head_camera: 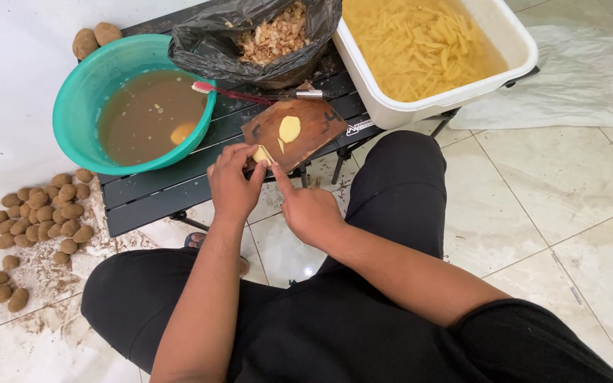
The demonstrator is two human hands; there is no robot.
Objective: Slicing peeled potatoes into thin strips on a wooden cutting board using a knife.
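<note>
Seated low, black-trousered knees (391,184) nearest the camera, both forearms reaching forward to the wooden cutting board (306,131), the landmark for all else. At the board's near corner, left hand (232,186) narrowed, fingertips pinched on a stack of pale potato slices (262,154). Just right of that, right hand (310,211) closed loosely, index finger pointing up at the same stack; whether a knife sits in that grip cannot be told, no blade showing. On the board's middle, one peeled potato half (289,128), apart from the stack.

Risk, as a judgement: stack perched at the very corner, board overhanging the black slatted table (172,188); a push could tip slices onto the tiled floor (548,191). Fingertips of both hands nearly touching, so any hidden blade could nick them.

Just behind the board, a red-bristled brush (239,93). Left of the board, a teal basin (86,99) of brown water. Further left and down, unpeeled potatoes (40,216) heaped on the floor. Behind the board, a black bag (214,42) of peelings; right of that, a white tub (420,106) of cut potato sticks in water.
</note>
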